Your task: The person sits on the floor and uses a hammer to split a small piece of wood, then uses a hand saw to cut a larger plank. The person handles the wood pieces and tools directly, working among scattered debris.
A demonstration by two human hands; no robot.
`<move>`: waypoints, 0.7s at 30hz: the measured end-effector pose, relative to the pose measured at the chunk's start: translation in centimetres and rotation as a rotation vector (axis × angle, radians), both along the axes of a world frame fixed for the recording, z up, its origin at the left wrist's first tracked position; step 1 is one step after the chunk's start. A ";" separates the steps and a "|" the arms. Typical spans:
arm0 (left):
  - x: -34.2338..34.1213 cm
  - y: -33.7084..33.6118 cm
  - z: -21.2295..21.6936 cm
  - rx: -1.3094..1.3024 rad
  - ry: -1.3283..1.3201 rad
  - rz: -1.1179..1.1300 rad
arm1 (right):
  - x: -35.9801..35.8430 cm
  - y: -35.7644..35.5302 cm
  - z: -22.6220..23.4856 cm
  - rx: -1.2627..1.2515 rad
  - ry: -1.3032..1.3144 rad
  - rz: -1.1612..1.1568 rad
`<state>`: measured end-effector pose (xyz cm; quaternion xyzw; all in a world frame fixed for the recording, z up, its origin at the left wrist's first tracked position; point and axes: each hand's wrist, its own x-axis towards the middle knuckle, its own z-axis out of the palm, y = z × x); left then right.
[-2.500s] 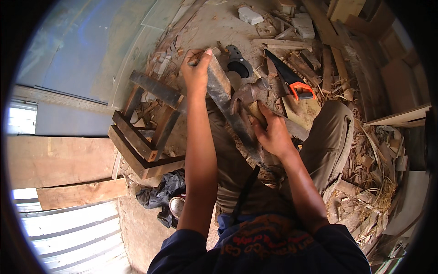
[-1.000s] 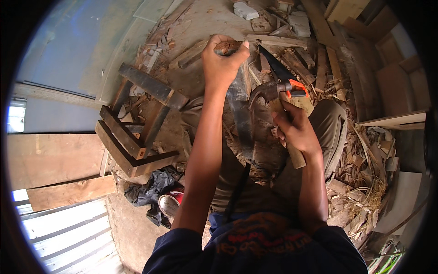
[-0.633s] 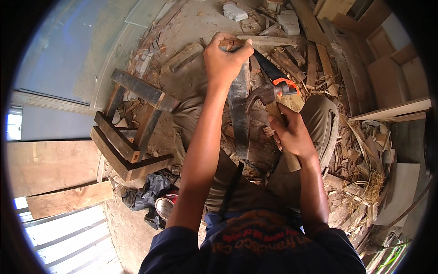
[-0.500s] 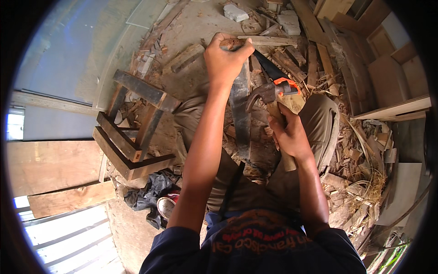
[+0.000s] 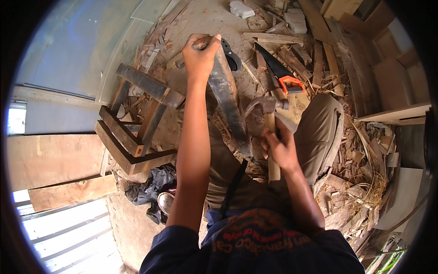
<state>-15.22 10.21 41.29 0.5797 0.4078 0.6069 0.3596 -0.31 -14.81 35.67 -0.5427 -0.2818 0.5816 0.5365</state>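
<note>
The left hand [image 5: 200,54] is clamped round the far end of a long dark wooden slat [image 5: 230,102], which runs from about twelve o'clock down toward the person's lap at the centre of the view — gripped at the top so the length stays steady and tilted along the thighs, it seems. The right hand [image 5: 280,148] is closed on the pale wooden handle of a claw hammer [image 5: 269,119]; its grey steel head sits just right of the slat's lower half, near it, though whether it touches cannot be told. The hands are well apart, one at each end of the piece. The slat looks weathered, flat-faced and grey-brown, with squared edges. At ten o'clock a rough frame of dark battens [image 5: 132,121] lies on the ground, its joints butted at right angles. At one o'clock a handsaw [image 5: 278,73] with a black blade and orange grip rests among splinters — within reach of the right side. The floor [image 5: 205,18] is sandy earth strewn with chips, shavings and offcuts; pale boards [image 5: 401,112] stand at three o'clock, and a crumpled black cloth [image 5: 150,187] lies at eight o'clock.
</note>
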 end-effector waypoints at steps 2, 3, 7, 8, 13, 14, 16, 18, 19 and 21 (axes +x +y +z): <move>0.0 -1.0 0.5 0.018 -0.029 -0.042 | 1.0 1.4 1.1 0.007 0.107 0.041; 0.1 -1.4 0.8 -0.008 -0.029 -0.067 | 1.5 1.9 1.7 -0.038 0.153 0.043; 0.7 -2.0 1.2 0.032 -0.064 -0.189 | 2.0 3.2 3.4 -0.062 0.205 0.105; 0.9 -2.1 1.1 0.029 -0.077 -0.221 | 1.9 3.4 3.6 -0.059 0.170 0.118; 1.3 -2.3 0.9 -0.006 -0.083 -0.247 | 1.7 3.6 4.7 -0.048 0.109 0.106; 1.4 -2.3 0.9 0.002 -0.076 -0.246 | 1.7 3.6 5.0 -0.043 0.062 0.094; 1.6 -2.3 1.0 0.017 -0.067 -0.245 | 1.7 3.6 5.5 -0.051 -0.010 0.093; 2.0 -2.4 1.0 0.011 -0.082 -0.230 | 1.7 3.6 5.9 -0.080 -0.060 0.118; 2.1 -2.4 1.0 0.012 -0.091 -0.223 | 1.6 3.5 6.0 -0.072 -0.070 0.114; 2.4 -2.4 1.0 0.038 -0.048 -0.173 | 1.3 3.2 6.2 -0.055 -0.087 0.113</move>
